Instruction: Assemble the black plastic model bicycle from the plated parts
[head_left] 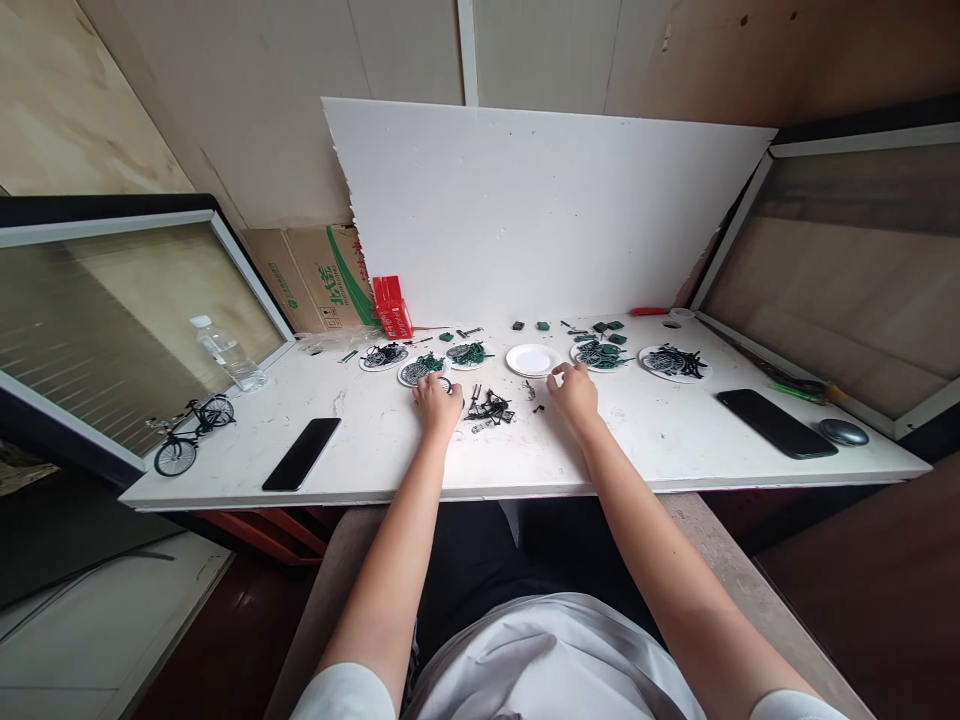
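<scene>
My left hand [438, 402] is low over the table with its fingers curled round a small black toy wheel [447, 384], just in front of a plate of green and grey parts [413, 371]. To its right lies a loose pile of black plastic bicycle parts [490, 408]. My right hand [576, 396] rests by the near right rim of a bare white paper plate [532, 359], its fingers bent and a little apart, with no object visible in them. Small black bits [538, 408] lie beside it.
More paper plates of parts [674, 363] line the back. An assembled model bicycle [193, 432] and a plastic bottle [228, 352] stand at left. Phones [301, 454] lie on both sides, with a mouse [844, 432] at far right. A red box [392, 307] stands before the white board [555, 210].
</scene>
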